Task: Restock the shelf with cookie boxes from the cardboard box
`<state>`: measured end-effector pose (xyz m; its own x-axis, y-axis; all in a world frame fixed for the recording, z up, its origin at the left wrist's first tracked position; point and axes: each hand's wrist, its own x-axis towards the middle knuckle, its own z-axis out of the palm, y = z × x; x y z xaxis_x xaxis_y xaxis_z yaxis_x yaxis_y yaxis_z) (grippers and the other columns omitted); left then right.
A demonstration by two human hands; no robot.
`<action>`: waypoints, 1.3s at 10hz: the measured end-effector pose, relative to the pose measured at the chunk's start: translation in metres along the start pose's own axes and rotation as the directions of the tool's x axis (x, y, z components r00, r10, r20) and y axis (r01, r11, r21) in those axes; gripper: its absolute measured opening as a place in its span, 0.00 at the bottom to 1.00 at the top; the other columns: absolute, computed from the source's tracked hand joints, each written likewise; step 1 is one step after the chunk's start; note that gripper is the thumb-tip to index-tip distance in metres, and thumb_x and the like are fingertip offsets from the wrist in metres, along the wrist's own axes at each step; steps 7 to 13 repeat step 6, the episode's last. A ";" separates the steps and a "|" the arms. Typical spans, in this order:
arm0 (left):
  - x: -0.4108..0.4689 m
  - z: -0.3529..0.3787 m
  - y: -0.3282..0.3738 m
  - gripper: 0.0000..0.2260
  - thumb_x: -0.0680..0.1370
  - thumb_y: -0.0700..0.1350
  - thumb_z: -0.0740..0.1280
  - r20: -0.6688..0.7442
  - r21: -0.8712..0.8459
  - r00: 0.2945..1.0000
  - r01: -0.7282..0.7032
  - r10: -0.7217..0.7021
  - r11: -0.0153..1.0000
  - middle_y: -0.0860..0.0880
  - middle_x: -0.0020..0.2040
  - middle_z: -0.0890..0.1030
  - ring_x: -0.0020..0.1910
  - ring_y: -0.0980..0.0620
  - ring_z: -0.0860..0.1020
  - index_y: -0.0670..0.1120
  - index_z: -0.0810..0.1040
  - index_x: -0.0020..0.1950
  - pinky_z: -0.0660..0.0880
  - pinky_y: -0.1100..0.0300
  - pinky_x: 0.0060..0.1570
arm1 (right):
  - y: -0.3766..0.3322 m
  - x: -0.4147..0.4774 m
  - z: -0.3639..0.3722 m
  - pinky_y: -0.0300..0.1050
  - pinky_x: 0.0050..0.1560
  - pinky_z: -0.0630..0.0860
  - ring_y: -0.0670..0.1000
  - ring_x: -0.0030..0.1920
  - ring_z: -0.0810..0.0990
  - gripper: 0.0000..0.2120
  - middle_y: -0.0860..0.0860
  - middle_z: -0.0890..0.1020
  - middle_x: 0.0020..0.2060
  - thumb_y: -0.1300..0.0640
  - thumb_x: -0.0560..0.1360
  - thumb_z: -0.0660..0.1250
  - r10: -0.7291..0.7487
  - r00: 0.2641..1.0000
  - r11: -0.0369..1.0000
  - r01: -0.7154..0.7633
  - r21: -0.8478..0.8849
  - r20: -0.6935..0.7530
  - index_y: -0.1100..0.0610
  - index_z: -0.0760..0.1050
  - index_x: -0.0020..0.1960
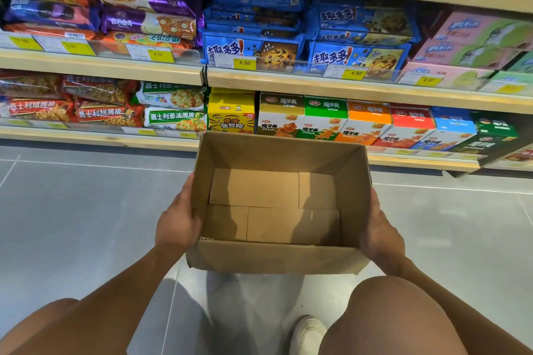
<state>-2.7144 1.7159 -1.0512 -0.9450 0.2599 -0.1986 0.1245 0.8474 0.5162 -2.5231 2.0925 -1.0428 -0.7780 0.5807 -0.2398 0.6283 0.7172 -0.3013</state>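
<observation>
- Across the top of the view, from 9 through 12 to 3 o'clock, wooden shelves (346, 89) run in three tiers; the highest tier is cut off by the frame and its goods are too blurred to read.
- From 8 to 4 o'clock lies grey tiled floor (86, 210), partly hidden by the person's limbs.
- At the centre, the cardboard box (277, 256) is held above the floor just in front of the lowest shelf. Its open top faces up toward the camera, its long axis runs 9 to 3 o'clock, parallel to the shelf edge, and its bare bottom flaps show.
- At 5 o'clock a bent knee (398, 311) fills the corner, cut off by the frame.
- At 2 o'clock, pink and green boxes (476, 43) are stacked on the middle shelf, cropped at the right edge, print unreadable.
- At 12 o'clock, blue cookie packs (357, 57) are stacked beside them.
- The left hand (177, 222), at 8 o'clock of the box, grasps its left wall; the fingertips are hidden behind the cardboard.
- The right hand (380, 232), at 4 o'clock of the box, grasps the right wall, fingertips likewise hidden.
- At 6 o'clock a white shoe (307, 334) is half covered by the knee.
- A yellow price tag (244, 63) sits on the middle shelf's rail.
</observation>
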 end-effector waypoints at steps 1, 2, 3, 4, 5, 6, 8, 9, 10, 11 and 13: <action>0.002 0.001 0.000 0.37 0.83 0.45 0.65 0.005 0.044 0.999 0.046 -0.046 0.998 0.47 0.77 0.71 0.58 0.40 0.83 0.59 0.46 0.84 0.81 0.46 0.57 | -0.001 0.001 0.000 0.53 0.46 0.85 0.59 0.55 0.82 0.48 0.54 0.73 0.72 0.55 0.78 0.69 0.034 0.999 0.999 -0.033 -0.021 0.027 0.40 0.36 0.80; 0.005 -0.001 0.001 0.39 0.83 0.45 0.67 0.057 0.089 0.996 0.057 -0.063 0.994 0.47 0.78 0.70 0.56 0.42 0.84 0.59 0.43 0.84 0.82 0.49 0.53 | -0.001 0.004 -0.002 0.51 0.44 0.84 0.58 0.53 0.83 0.49 0.54 0.74 0.69 0.55 0.78 0.69 0.080 0.994 0.995 -0.075 -0.072 0.076 0.42 0.34 0.81; 0.005 -0.014 0.010 0.38 0.84 0.50 0.64 0.205 0.209 0.976 0.036 -0.079 0.977 0.47 0.82 0.64 0.65 0.40 0.80 0.56 0.40 0.84 0.81 0.46 0.60 | -0.006 0.005 -0.014 0.55 0.48 0.84 0.58 0.58 0.81 0.48 0.55 0.74 0.69 0.49 0.78 0.68 0.110 0.978 0.987 -0.086 -0.136 0.176 0.45 0.35 0.81; 0.005 -0.035 0.022 0.35 0.84 0.55 0.61 0.255 0.304 0.960 0.036 -0.118 0.952 0.47 0.85 0.57 0.76 0.38 0.70 0.55 0.42 0.84 0.76 0.41 0.68 | -0.018 0.005 -0.038 0.61 0.58 0.80 0.61 0.66 0.75 0.44 0.55 0.69 0.73 0.46 0.77 0.68 0.146 0.966 0.984 -0.119 -0.133 0.213 0.48 0.43 0.82; -0.024 -0.084 0.055 0.31 0.85 0.60 0.53 0.263 0.449 0.961 -0.046 -0.083 0.892 0.48 0.86 0.50 0.84 0.40 0.54 0.54 0.46 0.85 0.63 0.40 0.78 | -0.057 -0.016 -0.094 0.65 0.69 0.72 0.60 0.76 0.64 0.38 0.53 0.62 0.78 0.40 0.78 0.65 0.150 0.968 0.975 -0.111 -0.193 0.200 0.50 0.52 0.81; -0.047 -0.123 0.077 0.30 0.86 0.61 0.49 0.302 0.483 0.953 -0.147 -0.006 0.863 0.48 0.86 0.45 0.85 0.42 0.46 0.55 0.43 0.85 0.53 0.41 0.82 | -0.085 -0.035 -0.137 0.64 0.72 0.67 0.59 0.79 0.59 0.36 0.52 0.57 0.81 0.35 0.80 0.58 0.124 0.970 0.965 -0.069 -0.251 0.207 0.49 0.53 0.81; -0.047 -0.123 0.077 0.30 0.86 0.61 0.49 0.302 0.483 0.953 -0.147 -0.006 0.863 0.48 0.86 0.45 0.85 0.42 0.46 0.55 0.43 0.85 0.53 0.41 0.82 | -0.085 -0.035 -0.137 0.64 0.72 0.67 0.59 0.79 0.59 0.36 0.52 0.57 0.81 0.35 0.80 0.58 0.124 0.970 0.965 -0.069 -0.251 0.207 0.49 0.53 0.81; -0.047 -0.123 0.077 0.30 0.86 0.61 0.49 0.302 0.483 0.953 -0.147 -0.006 0.863 0.48 0.86 0.45 0.85 0.42 0.46 0.55 0.43 0.85 0.53 0.41 0.82 | -0.085 -0.035 -0.137 0.64 0.72 0.67 0.59 0.79 0.59 0.36 0.52 0.57 0.81 0.35 0.80 0.58 0.124 0.970 0.965 -0.069 -0.251 0.207 0.49 0.53 0.81; -0.047 -0.123 0.077 0.30 0.86 0.61 0.49 0.302 0.483 0.953 -0.147 -0.006 0.863 0.48 0.86 0.45 0.85 0.42 0.46 0.55 0.43 0.85 0.53 0.41 0.82 | -0.085 -0.035 -0.137 0.64 0.72 0.67 0.59 0.79 0.59 0.36 0.52 0.57 0.81 0.35 0.80 0.58 0.124 0.970 0.965 -0.069 -0.251 0.207 0.49 0.53 0.81; -0.047 -0.123 0.077 0.30 0.86 0.61 0.49 0.302 0.483 0.953 -0.147 -0.006 0.863 0.48 0.86 0.45 0.85 0.42 0.46 0.55 0.43 0.85 0.53 0.41 0.82 | -0.085 -0.035 -0.137 0.64 0.72 0.67 0.59 0.79 0.59 0.36 0.52 0.57 0.81 0.35 0.80 0.58 0.124 0.970 0.965 -0.069 -0.251 0.207 0.49 0.53 0.81; -0.047 -0.123 0.077 0.30 0.86 0.61 0.49 0.302 0.483 0.953 -0.147 -0.006 0.863 0.48 0.86 0.45 0.85 0.42 0.46 0.55 0.43 0.85 0.53 0.41 0.82 | -0.085 -0.035 -0.137 0.64 0.72 0.67 0.59 0.79 0.59 0.36 0.52 0.57 0.81 0.35 0.80 0.58 0.124 0.970 0.965 -0.069 -0.251 0.207 0.49 0.53 0.81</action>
